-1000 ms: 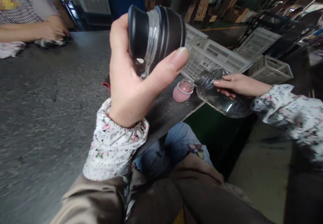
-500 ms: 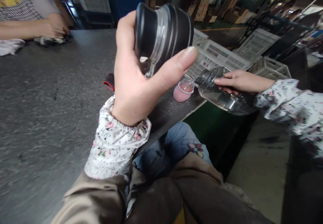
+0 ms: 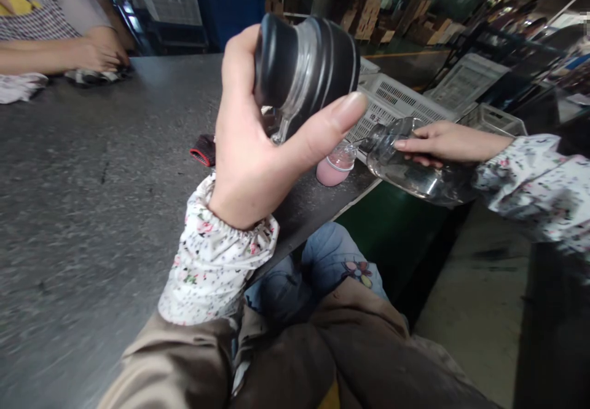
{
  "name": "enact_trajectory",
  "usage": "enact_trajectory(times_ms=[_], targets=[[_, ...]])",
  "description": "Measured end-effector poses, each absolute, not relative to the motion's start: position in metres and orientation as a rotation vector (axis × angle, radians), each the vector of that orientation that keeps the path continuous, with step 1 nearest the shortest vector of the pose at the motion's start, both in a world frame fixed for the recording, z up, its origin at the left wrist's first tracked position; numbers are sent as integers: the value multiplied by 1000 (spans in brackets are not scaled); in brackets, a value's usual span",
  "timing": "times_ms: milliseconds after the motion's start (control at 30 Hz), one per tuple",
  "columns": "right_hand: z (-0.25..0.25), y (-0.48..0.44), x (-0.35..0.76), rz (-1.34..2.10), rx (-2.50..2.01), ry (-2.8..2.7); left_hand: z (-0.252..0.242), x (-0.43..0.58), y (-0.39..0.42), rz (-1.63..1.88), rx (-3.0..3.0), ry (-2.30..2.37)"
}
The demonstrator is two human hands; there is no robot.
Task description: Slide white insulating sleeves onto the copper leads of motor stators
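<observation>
Raised over the table, my left hand grips a glossy black vessel with a ribbed body and a clear band round its middle. My thumb lies along its near side, and the fingers go behind it. To the right, my right hand holds a large clear glass bottle on its side, its neck towards a small pink jar. That jar stands on the table near the edge, with a clear upper part and a pale ring. A thin clear streak shows between neck and jar; I cannot tell what it is.
The dark speckled table ends in an edge before my knees. A dark cloth with red trim lies behind my left wrist. Grey plastic crates stand beyond the table. Another person's hands rest on cloth at the far left.
My left hand has shifted slightly right and down in view with the black vessel. The right hand and clear bottle have moved a little to the right.
</observation>
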State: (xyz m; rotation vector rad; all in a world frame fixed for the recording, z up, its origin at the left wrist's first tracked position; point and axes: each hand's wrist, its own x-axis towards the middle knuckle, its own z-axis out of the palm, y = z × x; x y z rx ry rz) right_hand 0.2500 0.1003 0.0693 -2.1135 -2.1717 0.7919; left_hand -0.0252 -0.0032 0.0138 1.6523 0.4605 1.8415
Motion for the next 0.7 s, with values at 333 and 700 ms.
enact_trajectory(times_ms=[333, 700], targets=[[74, 101, 249, 746, -2132, -2197, 15, -26, -5, 1839, 1669, 403], [83, 93, 240, 701, -2204, -2192, 15, -21, -17, 1922, 1588, 640]])
